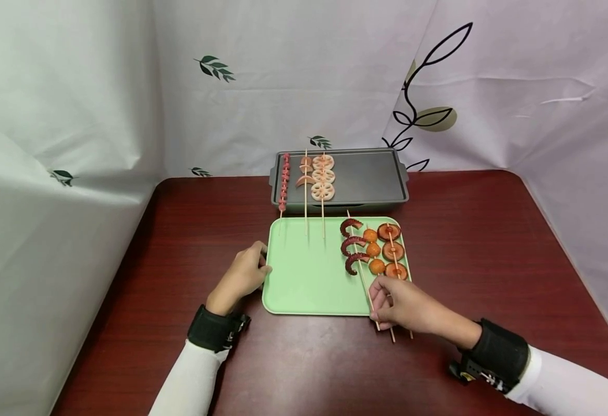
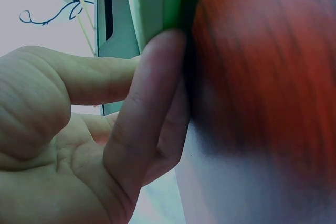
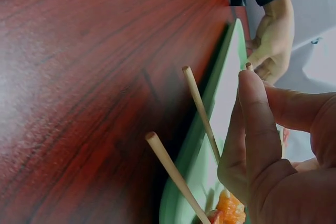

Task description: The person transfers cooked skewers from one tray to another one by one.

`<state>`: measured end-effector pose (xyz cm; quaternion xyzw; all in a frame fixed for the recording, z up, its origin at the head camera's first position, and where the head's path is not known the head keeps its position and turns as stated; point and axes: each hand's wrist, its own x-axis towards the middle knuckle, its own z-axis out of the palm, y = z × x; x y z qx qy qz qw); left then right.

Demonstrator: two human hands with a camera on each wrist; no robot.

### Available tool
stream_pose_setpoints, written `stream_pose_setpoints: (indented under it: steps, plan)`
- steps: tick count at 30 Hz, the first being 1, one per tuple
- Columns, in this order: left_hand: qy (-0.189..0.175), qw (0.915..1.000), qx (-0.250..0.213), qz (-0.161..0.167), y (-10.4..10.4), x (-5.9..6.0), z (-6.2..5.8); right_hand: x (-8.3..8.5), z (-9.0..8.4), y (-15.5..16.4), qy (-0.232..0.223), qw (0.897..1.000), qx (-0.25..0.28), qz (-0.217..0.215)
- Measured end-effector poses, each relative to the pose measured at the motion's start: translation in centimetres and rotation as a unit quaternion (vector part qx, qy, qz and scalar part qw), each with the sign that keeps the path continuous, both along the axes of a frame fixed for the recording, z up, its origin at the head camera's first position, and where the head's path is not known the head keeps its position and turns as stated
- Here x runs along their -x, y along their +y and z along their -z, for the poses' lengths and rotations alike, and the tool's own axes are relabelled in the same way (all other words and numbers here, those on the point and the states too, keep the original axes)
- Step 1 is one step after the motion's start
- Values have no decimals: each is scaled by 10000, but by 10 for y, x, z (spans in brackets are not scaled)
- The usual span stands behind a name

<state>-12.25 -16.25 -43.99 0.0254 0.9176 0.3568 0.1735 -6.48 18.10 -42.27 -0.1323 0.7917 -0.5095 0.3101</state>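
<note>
I see the right hand (image 1: 401, 303) pinching the tentacle skewer (image 1: 353, 241) near its lower end, right of the frame's centre, its pieces over the green tray (image 1: 304, 271). The left hand (image 1: 242, 273) grips the tray's left rim. I fear a weak pinch could let the skewer roll, or a sideways pull could catch the neighbouring orange-ball skewer (image 1: 373, 249).

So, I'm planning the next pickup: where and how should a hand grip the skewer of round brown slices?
Probably pinch its bare near end, from the near side, slightly right: the stick juts past the tray's rim, while slices fill its far part and the orange-ball skewer lies close on the left.
</note>
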Motion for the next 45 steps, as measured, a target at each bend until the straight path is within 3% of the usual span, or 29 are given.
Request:
stream_pose_setpoints:
  steps: [11, 19, 32, 42, 45]
  plan:
    - [-32, 10000, 7, -39, -1, 0, 2, -1, 2, -1, -234, 9996, -140, -36]
    - [72, 9999, 95, -25, -1, 0, 2, 3, 3, -2, -554, 9984, 78, -85]
    - [-16, 10000, 18, -29, -1, 0, 2, 7, 5, -5, 115, 9980, -531, -335]
    - [-53, 10000, -46, -41, 0, 1, 2, 11, -1, -2, 354, 9942, -869, -531]
    - [-52, 10000, -33, -38, 0, 1, 2, 12, -4, 0, 688, 9918, -914, -570]
